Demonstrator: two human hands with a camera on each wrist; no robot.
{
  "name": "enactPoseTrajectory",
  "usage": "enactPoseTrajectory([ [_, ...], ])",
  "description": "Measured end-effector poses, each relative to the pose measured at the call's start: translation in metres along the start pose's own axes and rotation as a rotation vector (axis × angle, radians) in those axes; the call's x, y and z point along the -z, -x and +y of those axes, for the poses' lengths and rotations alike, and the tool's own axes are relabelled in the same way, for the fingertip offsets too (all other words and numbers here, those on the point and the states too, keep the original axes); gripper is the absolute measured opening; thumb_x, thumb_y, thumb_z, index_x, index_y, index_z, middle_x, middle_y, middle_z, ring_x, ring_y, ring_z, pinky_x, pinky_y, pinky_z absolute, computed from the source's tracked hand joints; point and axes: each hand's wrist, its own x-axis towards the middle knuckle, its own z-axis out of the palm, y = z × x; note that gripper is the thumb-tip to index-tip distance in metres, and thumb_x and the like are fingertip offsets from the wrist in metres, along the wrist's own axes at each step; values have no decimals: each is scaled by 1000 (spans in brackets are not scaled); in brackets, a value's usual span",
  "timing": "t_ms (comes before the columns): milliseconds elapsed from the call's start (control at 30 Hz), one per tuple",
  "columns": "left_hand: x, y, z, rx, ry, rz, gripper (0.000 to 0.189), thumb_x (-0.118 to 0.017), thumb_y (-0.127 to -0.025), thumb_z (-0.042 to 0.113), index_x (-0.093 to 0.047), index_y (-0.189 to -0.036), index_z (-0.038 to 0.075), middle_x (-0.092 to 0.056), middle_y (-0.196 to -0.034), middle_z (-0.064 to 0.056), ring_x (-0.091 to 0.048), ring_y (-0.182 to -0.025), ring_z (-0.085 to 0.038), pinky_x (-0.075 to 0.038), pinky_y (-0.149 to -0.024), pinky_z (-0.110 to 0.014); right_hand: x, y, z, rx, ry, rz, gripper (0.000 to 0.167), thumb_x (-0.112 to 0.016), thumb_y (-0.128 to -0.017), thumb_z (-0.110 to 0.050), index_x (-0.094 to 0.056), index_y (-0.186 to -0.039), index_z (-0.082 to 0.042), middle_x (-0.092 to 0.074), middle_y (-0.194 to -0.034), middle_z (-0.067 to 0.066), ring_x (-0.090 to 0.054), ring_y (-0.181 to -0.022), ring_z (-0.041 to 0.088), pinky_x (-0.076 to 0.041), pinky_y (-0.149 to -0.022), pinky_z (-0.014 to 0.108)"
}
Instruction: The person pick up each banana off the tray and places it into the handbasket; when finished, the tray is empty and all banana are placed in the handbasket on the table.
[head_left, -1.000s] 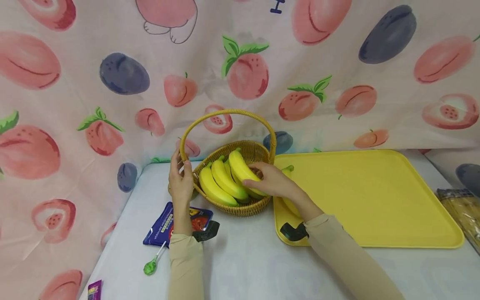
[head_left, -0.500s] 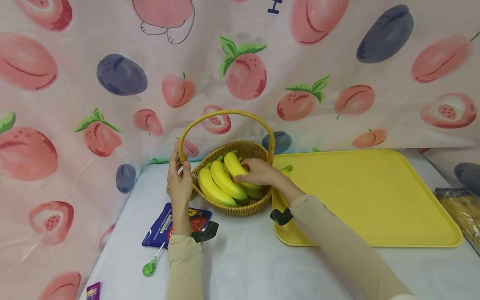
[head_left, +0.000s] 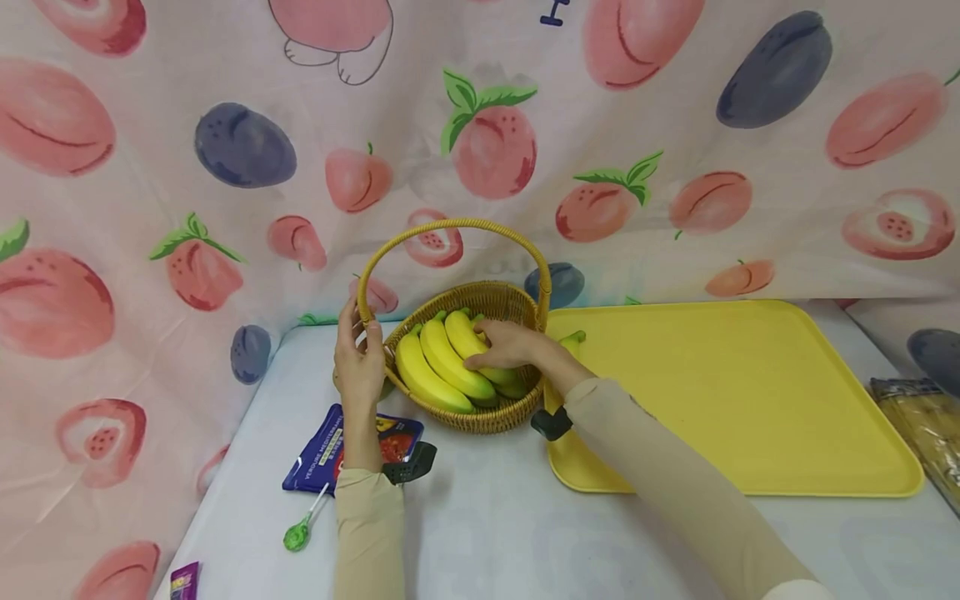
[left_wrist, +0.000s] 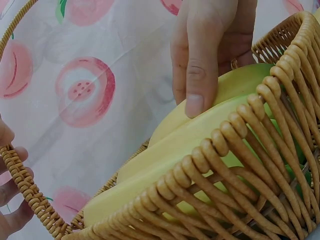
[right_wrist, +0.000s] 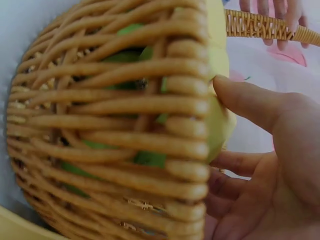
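Head view — wicker basket (head_left: 480, 367) stood on the desk (head_left: 495, 517), near the back edge, touching the left end of a yellow tray (head_left: 735, 400). Held a bunch of bananas (head_left: 442, 367), lying across the bowl and filling most of it. Left hand (head_left: 360, 358) curled round the foot of the basket's handle (head_left: 450, 229) — grip closed on it, seemingly to steady the basket. Right hand (head_left: 510, 346) laid over the right-most bananas, fingers bent round them, seemingly to seat or shift the bunch. Tray bare but for one more banana (head_left: 573, 340) at its near-left corner, mostly hidden behind the right wrist. Blue snack packet (head_left: 330, 450) and green lollipop (head_left: 300, 533) on the desk beside the left forearm.

Left wrist view — right hand's fingers (left_wrist: 197, 65) pressed down on the bananas (left_wrist: 200, 135) inside the woven rim (left_wrist: 240, 150); left fingertips (left_wrist: 12, 210) wrapped on the handle base.

Right wrist view — basket wall (right_wrist: 115, 130) seen from outside, yellow and green fruit behind the weave; right thumb (right_wrist: 250, 100) against a banana (right_wrist: 217, 120) at the rim, palm cupped below.
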Motion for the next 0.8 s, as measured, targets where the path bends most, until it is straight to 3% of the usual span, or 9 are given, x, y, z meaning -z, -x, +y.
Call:
enactPoseTrajectory([
  [267, 0, 2, 1, -24, 18, 0, 47, -46, -99, 21, -37, -144, 30, -46, -139, -12, -45, -129, -26, -40, -106, -46, 1, 4, 2, 16, 2, 21, 76, -58, -89, -47, -30, -147, -6, -46, -142, 13, -46, -129, 27, -37, -108, 41],
  [533, 0, 1, 0, -52, 38, 9, 46, -46, -99, 20, -38, -143, 28, -48, -136, -13, -47, -126, -27, -41, -104, -48, 0, 22, 13, 82, -86, 123, 64, -58, -91, -40, -38, -143, -6, -60, -110, 7, -57, -96, 18, -48, -85, 33],
  [667, 0, 0, 0, -42, 48, 8, 47, -47, -99, 20, -38, -144, 28, -47, -138, -14, -47, -126, -27, -41, -104, -47, -3, 34, 20, 122, -140, 163, 57, -57, -93, -36, -42, -141, -11, -60, -105, 5, -58, -92, 17, -49, -78, 31],
  [800, 0, 0, -1, -48, 47, 2, 46, -48, -99, 25, -38, -144, 26, -47, -138, -13, -46, -127, -27, -40, -105, -47, -7, 49, 25, 159, -178, 230, 48, -55, -95, -32, -46, -137, -12, -61, -106, 4, -57, -92, 16, -49, -78, 30],
])
